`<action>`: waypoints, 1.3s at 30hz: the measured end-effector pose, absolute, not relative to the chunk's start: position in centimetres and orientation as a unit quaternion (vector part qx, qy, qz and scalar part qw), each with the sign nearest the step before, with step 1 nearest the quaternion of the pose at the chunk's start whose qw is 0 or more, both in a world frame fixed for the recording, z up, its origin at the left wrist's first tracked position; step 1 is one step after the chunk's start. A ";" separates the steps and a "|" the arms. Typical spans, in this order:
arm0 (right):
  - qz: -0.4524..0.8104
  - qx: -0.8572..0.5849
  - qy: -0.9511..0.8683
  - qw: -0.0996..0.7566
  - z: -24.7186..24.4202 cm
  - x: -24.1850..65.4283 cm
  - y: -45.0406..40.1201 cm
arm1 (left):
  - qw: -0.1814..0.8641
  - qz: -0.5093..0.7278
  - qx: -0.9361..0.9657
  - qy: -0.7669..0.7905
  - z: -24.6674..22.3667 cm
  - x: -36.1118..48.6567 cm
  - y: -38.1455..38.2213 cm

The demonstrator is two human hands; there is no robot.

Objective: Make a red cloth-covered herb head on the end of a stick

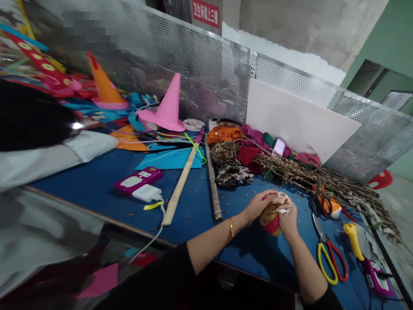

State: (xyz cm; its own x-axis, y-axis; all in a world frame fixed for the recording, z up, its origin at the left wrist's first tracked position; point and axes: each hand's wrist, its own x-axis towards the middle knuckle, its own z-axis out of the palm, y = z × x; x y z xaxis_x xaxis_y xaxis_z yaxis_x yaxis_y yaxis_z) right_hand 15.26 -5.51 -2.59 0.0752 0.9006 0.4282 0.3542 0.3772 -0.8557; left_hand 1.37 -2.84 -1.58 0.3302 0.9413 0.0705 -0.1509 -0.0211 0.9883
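Two hands on one bundle (268,215), held just above the near part of the blue table (193,206), right of centre on my feed. Progress guess: partly done. Red covering lies around the lower part; a tan-brown patch shows bare on the side towards me; pale cloth (282,200) is bunched at the top, and I see no tie or fastening on it. So I'd log the rounded body as formed, the covering and the top end as unfinished.

Left hand (258,206): fingers curled over the bundle's upper left, pressed close together. Right hand (288,215): fingers bent round its right side and up at the pale cloth; looks like a pinch there, but fingertips are partly hidden, can't tell exactly what they grip.

Just right, apart from the hands: yellow-and-red-handled scissors (324,240), lying unused, with black scissors (319,191) beyond. Behind the hands: dried stems (290,172), dark red cloth (248,156), a patterned dark bundle (234,174). Further left: pale wooden stick (182,183), then pink hat (169,107) and orange hat (106,89), both standing, both well apart from the work. Far left, a co-worker's pale sleeve (58,153).
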 end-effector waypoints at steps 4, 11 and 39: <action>0.194 -0.478 -0.630 0.580 -0.7 15.4 -4.1 | 0.727 0.468 0.397 0.306 -1.9 3.9 -1.0; 0.329 -0.413 -0.587 0.615 -2.2 15.8 -3.8 | 0.729 0.478 0.352 0.340 -3.2 4.6 -0.5; 0.277 -0.381 -0.394 0.789 0.0 20.1 -3.2 | 0.239 0.169 0.748 0.596 0.3 -6.9 -5.1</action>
